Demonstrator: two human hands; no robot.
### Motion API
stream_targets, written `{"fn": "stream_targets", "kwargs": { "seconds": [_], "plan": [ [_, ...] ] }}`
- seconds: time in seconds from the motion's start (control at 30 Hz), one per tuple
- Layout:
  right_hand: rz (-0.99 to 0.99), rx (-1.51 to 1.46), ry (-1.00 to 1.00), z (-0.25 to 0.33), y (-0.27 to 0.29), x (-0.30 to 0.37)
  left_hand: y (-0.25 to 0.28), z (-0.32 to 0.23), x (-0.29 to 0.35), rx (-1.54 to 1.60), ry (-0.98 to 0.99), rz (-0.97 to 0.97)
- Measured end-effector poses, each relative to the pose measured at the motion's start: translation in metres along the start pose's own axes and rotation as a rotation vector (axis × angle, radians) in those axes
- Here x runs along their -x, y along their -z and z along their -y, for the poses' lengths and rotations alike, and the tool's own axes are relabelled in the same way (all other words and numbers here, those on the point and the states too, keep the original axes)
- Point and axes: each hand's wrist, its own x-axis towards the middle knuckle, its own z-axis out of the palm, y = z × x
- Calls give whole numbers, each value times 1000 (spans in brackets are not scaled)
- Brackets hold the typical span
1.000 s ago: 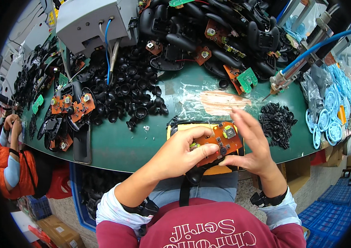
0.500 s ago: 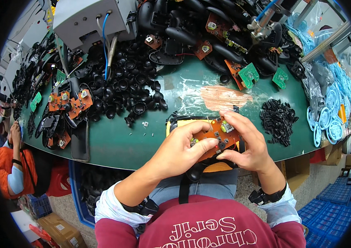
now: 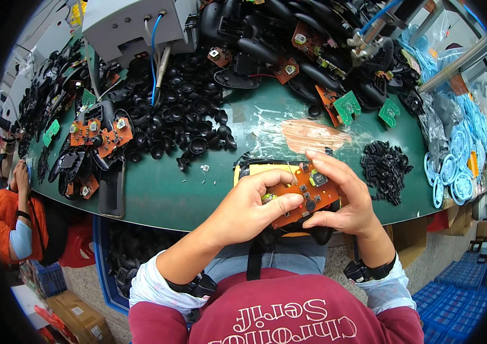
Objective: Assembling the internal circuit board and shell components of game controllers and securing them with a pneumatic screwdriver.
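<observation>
An orange circuit board (image 3: 298,202) with joystick modules and small black buttons is held between both hands at the table's near edge. My left hand (image 3: 255,202) grips its left end, the thumb pressing on the face. Fingers of my right hand (image 3: 349,198) curl over the far right corner, with the thumb at the near edge. Beneath the board lies a yellow pad with black edging (image 3: 249,173). Dark rounded parts partly show under the board near my lap; what they belong to is hidden.
Black cup-shaped caps (image 3: 197,123) lie heaped at centre left. Small black pieces (image 3: 385,172) are piled at right. Controller shells and boards (image 3: 255,49) crowd the back. A grey box (image 3: 134,26) with a blue cable stands at back left. Another person (image 3: 17,221) sits far left.
The board has turned slightly in my hands, its face now tilted more toward me. Both hands keep nearly the same hold. The whole view has shifted a little.
</observation>
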Motion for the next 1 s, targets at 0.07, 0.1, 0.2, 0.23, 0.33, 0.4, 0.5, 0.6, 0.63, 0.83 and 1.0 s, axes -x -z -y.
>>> {"fn": "stream_targets", "kwargs": {
  "seconds": [0.07,0.1,0.2,0.23,0.33,0.4,0.5,0.6,0.63,0.83,1.0],
  "plan": [
    [5,8,10,-3,-2,2,-2,2,-1,49,-15,2],
    [-1,29,28,-5,-3,3,-2,3,-1,99,-28,6],
    [-21,44,37,-9,-6,6,-1,6,-2,152,16,19],
    [-36,36,29,-10,-8,7,-3,8,-3,153,15,20],
    [-43,6,-11,-13,-10,10,-9,12,-4,193,1,-30],
    [-34,18,-20,-11,-13,9,-9,13,-2,67,2,-113],
    [24,-18,-82,-7,-5,2,-4,13,-5,-344,-203,-159],
    [94,-282,-386,9,15,-6,-1,-6,-10,-452,-179,-141],
    [16,-390,-463,9,10,-8,0,-12,-10,-470,-115,-109],
    [-340,-534,-545,10,-4,0,24,-4,8,-802,-281,-277],
    [-371,-624,-630,7,-14,1,0,25,31,-827,-455,-13]
  ]
}}
